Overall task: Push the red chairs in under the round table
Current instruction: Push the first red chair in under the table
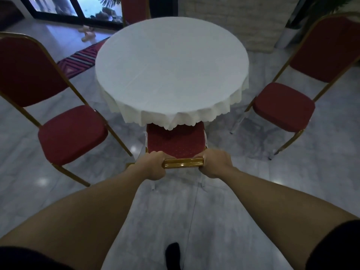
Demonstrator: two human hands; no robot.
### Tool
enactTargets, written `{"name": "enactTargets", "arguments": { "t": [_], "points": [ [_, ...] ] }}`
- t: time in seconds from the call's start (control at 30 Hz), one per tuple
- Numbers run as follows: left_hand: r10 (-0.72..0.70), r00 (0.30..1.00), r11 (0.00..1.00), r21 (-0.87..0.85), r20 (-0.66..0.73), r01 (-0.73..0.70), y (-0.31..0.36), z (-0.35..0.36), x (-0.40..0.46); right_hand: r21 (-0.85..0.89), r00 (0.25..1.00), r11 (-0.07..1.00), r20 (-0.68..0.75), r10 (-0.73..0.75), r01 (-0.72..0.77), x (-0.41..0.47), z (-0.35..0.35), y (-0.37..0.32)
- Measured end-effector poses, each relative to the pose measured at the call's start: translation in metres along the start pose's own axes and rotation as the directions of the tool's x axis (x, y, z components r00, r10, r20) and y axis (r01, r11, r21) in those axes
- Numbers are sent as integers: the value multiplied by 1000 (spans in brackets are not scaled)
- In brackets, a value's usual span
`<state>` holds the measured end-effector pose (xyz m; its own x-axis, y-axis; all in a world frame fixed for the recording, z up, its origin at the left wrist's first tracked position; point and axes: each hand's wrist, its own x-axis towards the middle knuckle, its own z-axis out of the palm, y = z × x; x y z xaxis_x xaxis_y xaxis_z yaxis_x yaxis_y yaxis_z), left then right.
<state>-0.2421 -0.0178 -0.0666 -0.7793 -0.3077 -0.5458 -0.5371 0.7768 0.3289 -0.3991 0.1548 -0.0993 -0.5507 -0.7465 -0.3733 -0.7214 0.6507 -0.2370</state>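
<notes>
We hold the near chair by the gold top rail of its back, in the lower middle of the frame. Our left hand has its fingers closed around the left end of the rail, and our right hand is closed around the right end. The rail runs left to right across the frame, so the push goes straight away from us, toward the upper part of the picture.

The seat lies directly ahead of our hands, and its front edge is already hidden under the hanging edge of the white cloth that covers the round tabletop. We judge that this chair is partly in and needs only a little more push.

Three other red chairs are not yet pushed in. One chair stands at the left of the frame and one chair at the right, both apart from the table and turned toward it. A far chair shows at the top behind the table.

Nothing seems to block the near chair, but the table leg is hidden under the cloth. A striped rug lies at the upper left.
</notes>
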Motion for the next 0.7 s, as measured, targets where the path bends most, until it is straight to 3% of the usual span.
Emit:
{"name": "enactTargets", "arguments": {
  "t": [0.3,0.47,0.57,0.63,0.7],
  "points": [
    [-66,998,996,68,14,64,5,-21,17,20,998,998,30,-63,63,28,-10,7],
    [-115,979,987,127,170,94,29,-37,23,176,960,971,201,-195,161,24,-35,28],
    [-129,969,988,113,210,107,73,-56,38,240,958,958,201,-206,156,15,-77,66],
    [-134,973,988,100,186,117,111,-72,51,233,970,963,165,-180,139,13,-110,99],
    [-102,993,992,85,62,97,156,-88,67,214,987,972,109,-120,94,10,-146,135]
  ]
}}
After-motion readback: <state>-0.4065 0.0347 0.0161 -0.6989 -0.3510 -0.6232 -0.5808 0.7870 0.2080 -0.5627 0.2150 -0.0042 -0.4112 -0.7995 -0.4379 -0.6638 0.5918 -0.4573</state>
